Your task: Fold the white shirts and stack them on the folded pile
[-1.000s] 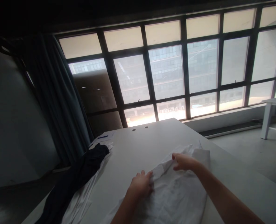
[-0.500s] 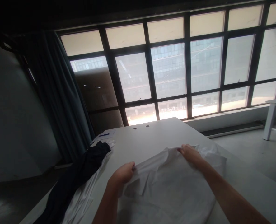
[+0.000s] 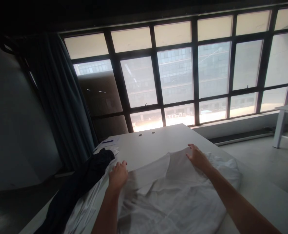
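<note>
A white shirt lies spread and rumpled on the white table in front of me. My left hand rests on the shirt's left edge, its fingers stretched forward and pressed flat on the cloth. My right hand lies on the shirt's far edge, fingers extended and flat against the fabric. Neither hand grips the cloth.
A dark garment drapes over the table's left edge, on top of another white cloth. A paper with a blue pen lies at the far left corner. A dark curtain and big windows stand behind; another table is far right.
Both hands let go of the lifted shirt edge and moved apart and forward. The shirt now lies flatter and wider on the table, with the hands pressed on it.
</note>
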{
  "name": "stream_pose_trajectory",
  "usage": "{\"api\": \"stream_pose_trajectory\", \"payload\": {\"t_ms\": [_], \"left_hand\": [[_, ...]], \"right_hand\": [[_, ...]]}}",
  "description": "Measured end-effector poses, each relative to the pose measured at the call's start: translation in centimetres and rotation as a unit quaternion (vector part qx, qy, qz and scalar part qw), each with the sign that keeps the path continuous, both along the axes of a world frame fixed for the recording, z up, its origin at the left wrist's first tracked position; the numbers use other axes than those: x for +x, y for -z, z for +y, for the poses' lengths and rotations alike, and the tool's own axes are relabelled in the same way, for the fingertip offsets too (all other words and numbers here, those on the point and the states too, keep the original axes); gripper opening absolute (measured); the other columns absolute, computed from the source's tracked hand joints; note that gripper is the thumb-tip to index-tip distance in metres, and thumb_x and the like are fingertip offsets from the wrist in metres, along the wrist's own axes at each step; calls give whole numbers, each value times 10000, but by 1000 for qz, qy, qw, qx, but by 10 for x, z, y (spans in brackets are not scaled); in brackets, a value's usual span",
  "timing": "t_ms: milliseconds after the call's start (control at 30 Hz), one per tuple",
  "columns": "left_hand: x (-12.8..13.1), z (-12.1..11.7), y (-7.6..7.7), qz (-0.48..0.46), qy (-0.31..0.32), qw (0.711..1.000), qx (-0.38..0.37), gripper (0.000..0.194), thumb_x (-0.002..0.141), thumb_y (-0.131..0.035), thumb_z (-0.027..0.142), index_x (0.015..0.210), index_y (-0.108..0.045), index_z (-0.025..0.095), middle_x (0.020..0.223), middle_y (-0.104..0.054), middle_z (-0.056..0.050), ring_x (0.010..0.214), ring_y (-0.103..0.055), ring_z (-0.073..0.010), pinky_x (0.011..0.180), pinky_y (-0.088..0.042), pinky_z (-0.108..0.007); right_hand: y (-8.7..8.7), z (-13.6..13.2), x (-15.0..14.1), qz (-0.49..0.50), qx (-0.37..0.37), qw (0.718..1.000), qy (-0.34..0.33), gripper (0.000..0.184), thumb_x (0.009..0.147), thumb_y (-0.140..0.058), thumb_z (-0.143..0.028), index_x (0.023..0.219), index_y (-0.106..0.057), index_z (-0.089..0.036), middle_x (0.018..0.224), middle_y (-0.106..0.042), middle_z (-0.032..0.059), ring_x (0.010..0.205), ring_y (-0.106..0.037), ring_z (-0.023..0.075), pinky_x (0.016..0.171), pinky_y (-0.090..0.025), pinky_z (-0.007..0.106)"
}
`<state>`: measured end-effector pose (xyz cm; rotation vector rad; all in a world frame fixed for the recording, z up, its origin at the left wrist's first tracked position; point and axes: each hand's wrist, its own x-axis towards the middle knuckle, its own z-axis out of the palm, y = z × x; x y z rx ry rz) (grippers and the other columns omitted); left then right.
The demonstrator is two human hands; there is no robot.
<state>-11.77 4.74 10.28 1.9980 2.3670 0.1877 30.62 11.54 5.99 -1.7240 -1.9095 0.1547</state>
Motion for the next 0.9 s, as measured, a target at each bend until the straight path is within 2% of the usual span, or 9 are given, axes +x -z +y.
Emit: {"api": "stream_pose_trajectory", "payload": {"t_ms": [67, 233, 367, 433, 533, 633, 733, 800, 900], "left_hand": [[12, -2, 2, 0, 42, 999, -15, 361, 928, -497, 290, 1277, -516, 201, 1379, -534, -147, 1298, -474, -328, 1032, -367, -422], [56, -8, 19, -36, 199, 970, -134, 556, 759, -742, 496, 1242, -618, 251, 1303, -641, -51, 1184, -599, -245, 997, -450, -292], [94, -14, 38, -23, 237, 958, -160, 740, 670, -806, 438, 1341, -569, 237, 1377, -608, -85, 1255, -563, -309, 1059, -440, -399], [106, -18, 41, -13, 254, 954, -161, 607, 707, -750, 324, 1290, -610, 233, 1331, -638, -89, 1231, -583, -316, 1051, -448, -424], [114, -24, 38, -6, 288, 943, -168, 305, 773, -609, 227, 1057, -720, 236, 1125, -722, -82, 1097, -660, -295, 962, -503, -392], [122, -33, 34, -7, 326, 927, -186, 215, 796, -565, 277, 911, -743, 239, 990, -730, -82, 922, -699, -283, 828, -552, -376], [141, -44, 41, -25, 350, 921, -169, 348, 810, -582, 413, 1060, -722, 215, 1197, -663, -113, 1059, -647, -299, 918, -531, -389], [156, -49, 53, -31, 323, 936, -134, 504, 801, -603, 499, 1197, -665, 192, 1352, -566, -154, 1205, -554, -353, 1002, -479, -456], [174, -49, 73, -32, 262, 960, -94, 580, 803, -622, 541, 1256, -612, 178, 1366, -536, -188, 1266, -475, -407, 1031, -425, -526]], "right_hand": [[13, -4, -18, -22, -43, 998, -52, 382, 868, -602, -318, 1214, -594, -157, 1197, -666, 152, 1112, -621, 262, 897, -451, 313], [39, -30, -56, -83, -145, 971, -172, 378, 687, -777, -381, 1005, -701, -190, 1029, -728, 102, 931, -669, 261, 796, -472, 308], [42, -45, -76, -120, -192, 951, -212, 278, 642, -765, -291, 899, -728, -193, 942, -734, 92, 852, -669, 257, 718, -463, 310], [37, -47, -79, -129, -215, 939, -236, 176, 638, -745, -253, 808, -728, -208, 827, -726, 45, 763, -654, 219, 660, -441, 284], [27, -43, -70, -126, -247, 924, -263, 132, 645, -759, -314, 722, -717, -215, 676, -681, -12, 645, -608, 166, 590, -405, 253], [20, -33, -50, -110, -256, 926, -253, 263, 696, -738, -472, 792, -737, -227, 699, -691, -16, 642, -610, 159, 579, -414, 247], [24, -22, -28, -101, -234, 948, -192, 398, 682, -749, -520, 927, -729, -206, 875, -725, 45, 796, -655, 221, 676, -472, 291], [30, -15, -15, -99, -217, 961, -142, 407, 660, -774, -460, 946, -707, -179, 939, -715, 87, 900, -659, 270, 744, -493, 326], [40, -8, -7, -86, -211, 969, -93, 328, 689, -754, -379, 926, -674, -166, 934, -696, 106, 857, -670, 272, 696, -512, 325]]}}
